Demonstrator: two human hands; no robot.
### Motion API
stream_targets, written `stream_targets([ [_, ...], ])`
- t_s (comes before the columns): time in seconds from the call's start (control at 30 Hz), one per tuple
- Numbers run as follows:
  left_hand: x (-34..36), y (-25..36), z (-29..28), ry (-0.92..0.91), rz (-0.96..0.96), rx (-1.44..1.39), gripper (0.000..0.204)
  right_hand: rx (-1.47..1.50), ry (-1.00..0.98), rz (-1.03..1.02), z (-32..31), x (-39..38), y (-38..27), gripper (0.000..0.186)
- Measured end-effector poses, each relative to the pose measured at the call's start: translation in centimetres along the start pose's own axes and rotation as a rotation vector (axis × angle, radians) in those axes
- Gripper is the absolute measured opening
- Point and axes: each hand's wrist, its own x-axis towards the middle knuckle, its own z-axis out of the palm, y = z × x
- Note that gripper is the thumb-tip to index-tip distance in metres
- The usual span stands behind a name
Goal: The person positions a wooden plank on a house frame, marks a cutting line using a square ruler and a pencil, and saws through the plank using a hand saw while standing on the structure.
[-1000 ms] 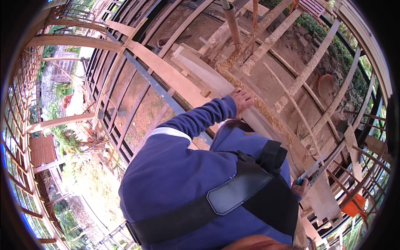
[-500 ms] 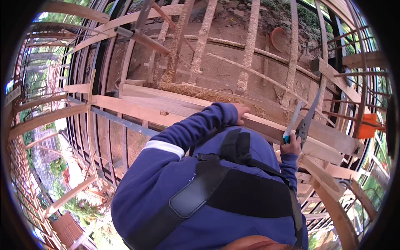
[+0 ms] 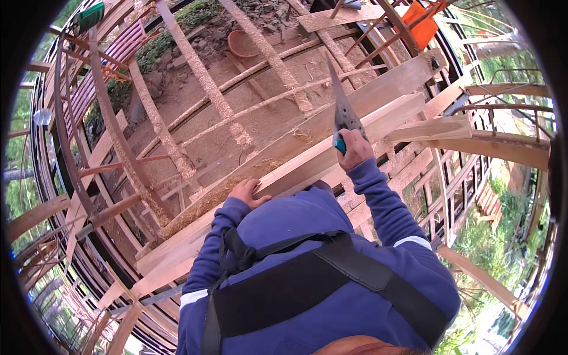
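My right hand (image 3: 355,148) is closed round the teal handle of a hand saw (image 3: 343,106). Its dark, tapering blade points away from me, above the timbers. Below that hand runs a long pale timber beam (image 3: 319,155), crossing in front of me from lower left to upper right. My left hand (image 3: 248,194) lies on this beam, fingers and thumb apart. Against the beam's far side is a rougher brown board (image 3: 387,89), with sawdust (image 3: 239,182) scattered along it near my left hand. I cannot tell whether the blade touches the wood.
Rough joists (image 3: 207,83) covered in wood shavings span bare earth beyond the board. A round reddish basin (image 3: 244,44) sits on the ground below. An orange cloth or sheet (image 3: 417,26) hangs at the far right. A short wood offcut (image 3: 429,129) lies right of the saw.
My view has turned to the right, so the beam now slants upward to the right. My right hand still holds the saw; my left hand stays on the beam.
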Motion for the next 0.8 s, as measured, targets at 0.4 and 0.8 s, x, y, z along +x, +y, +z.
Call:
stream_targets([
  [0.4, 0.5, 2.1, -1.4, 0.007, -0.136, 0.051, 0.065, -0.608, -0.041, 0.669, 0.2, 15.2, 24.6, 0.022],
  [0.8, 0.8, 1.8, -1.1, 0.003, -0.213, 0.074, 0.065, -0.596, -0.397, 0.825, 11.4, 16.1, 29.7, 0.037],
])
